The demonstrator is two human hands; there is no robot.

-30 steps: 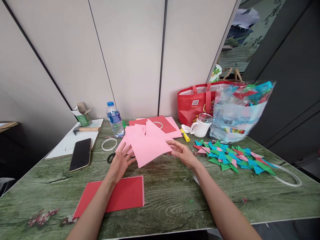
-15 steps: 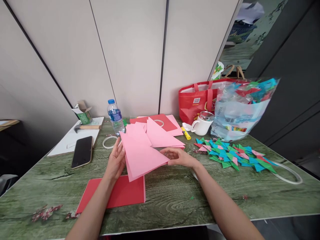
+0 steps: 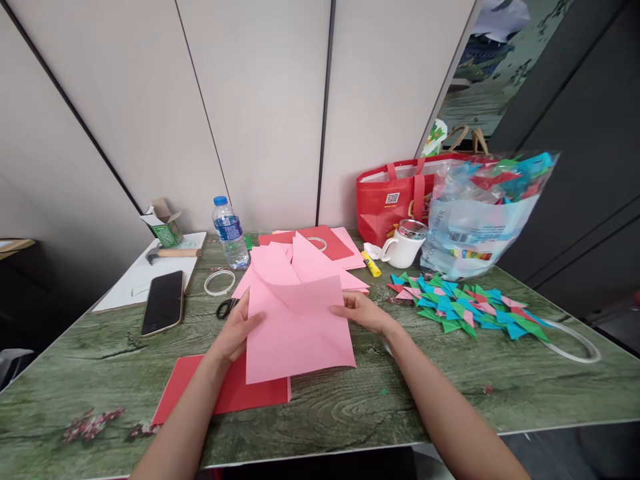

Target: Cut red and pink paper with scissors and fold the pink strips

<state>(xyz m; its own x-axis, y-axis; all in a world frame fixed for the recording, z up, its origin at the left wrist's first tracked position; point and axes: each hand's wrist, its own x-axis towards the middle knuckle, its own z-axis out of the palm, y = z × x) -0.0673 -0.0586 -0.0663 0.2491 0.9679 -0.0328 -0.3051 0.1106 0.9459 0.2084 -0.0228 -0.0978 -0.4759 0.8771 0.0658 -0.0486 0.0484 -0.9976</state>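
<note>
I hold a pink paper sheet (image 3: 297,330) above the green wood-grain table (image 3: 350,393), near its middle. My left hand (image 3: 239,330) grips the sheet's left edge, and my right hand (image 3: 361,311) pinches its right edge. The sheet's top edge sags a little. Behind it lies a loose pile of more pink sheets (image 3: 310,263) on top of red sheets (image 3: 320,241). Beneath my left forearm a red sheet (image 3: 230,393) lies flat on the table.
Black scissors (image 3: 226,308), a tape ring (image 3: 219,282), a phone (image 3: 163,301), a water bottle (image 3: 231,233) and a hammer (image 3: 173,253) sit at the left. To the right are a glue stick (image 3: 371,264), a white mug (image 3: 401,248), a red bag (image 3: 395,200), a plastic bag (image 3: 480,213) and folded paper triangles (image 3: 465,307).
Both hands have lifted one pink sheet off the pile, drawn it toward me and turned it square to my view.
</note>
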